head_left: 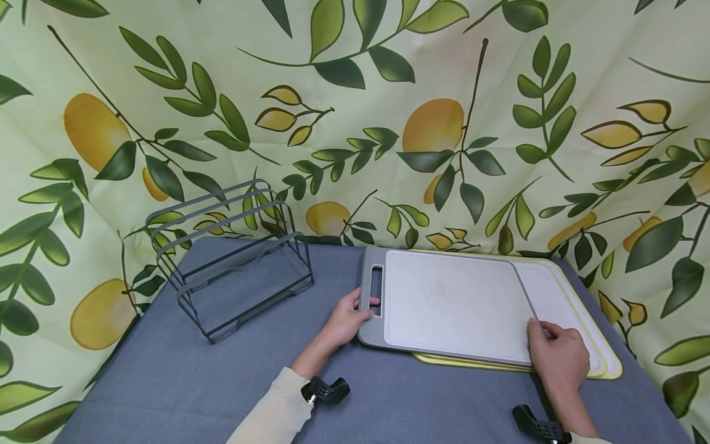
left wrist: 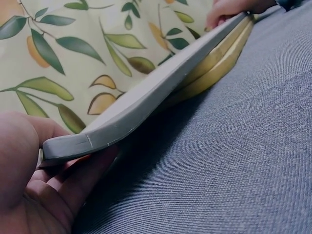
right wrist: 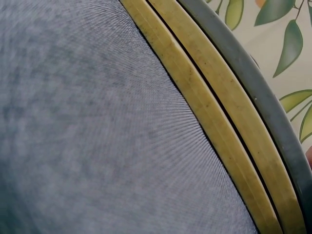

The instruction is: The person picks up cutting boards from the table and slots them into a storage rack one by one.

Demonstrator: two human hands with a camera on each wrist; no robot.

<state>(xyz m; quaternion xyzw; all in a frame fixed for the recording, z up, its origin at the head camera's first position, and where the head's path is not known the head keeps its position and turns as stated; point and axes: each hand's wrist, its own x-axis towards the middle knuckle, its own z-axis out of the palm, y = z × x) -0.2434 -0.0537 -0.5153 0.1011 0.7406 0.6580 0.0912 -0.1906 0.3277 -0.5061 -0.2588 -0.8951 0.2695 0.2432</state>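
Note:
A white cutting board with a grey rim [head_left: 455, 308] lies on top of two yellow-edged cutting boards [head_left: 560, 283], shifted left so its handle end overhangs them. My left hand [head_left: 346, 317] grips that end at the handle slot, thumb above and fingers beneath, as the left wrist view shows. There the grey edge [left wrist: 117, 129] is raised off the cloth on the left. At the opposite end my right hand [head_left: 560, 354] pinches the grey board's right edge near its front corner. In the right wrist view the two yellow edges [right wrist: 195, 87] are stacked under the grey edge [right wrist: 253, 83].
A dark wire rack [head_left: 238, 265] with several upright loops stands at the left of the table, which a blue-grey cloth [head_left: 183, 382] covers. Behind rises a leaf-and-fruit printed fabric backdrop [head_left: 355, 179], close to the boards' far edge.

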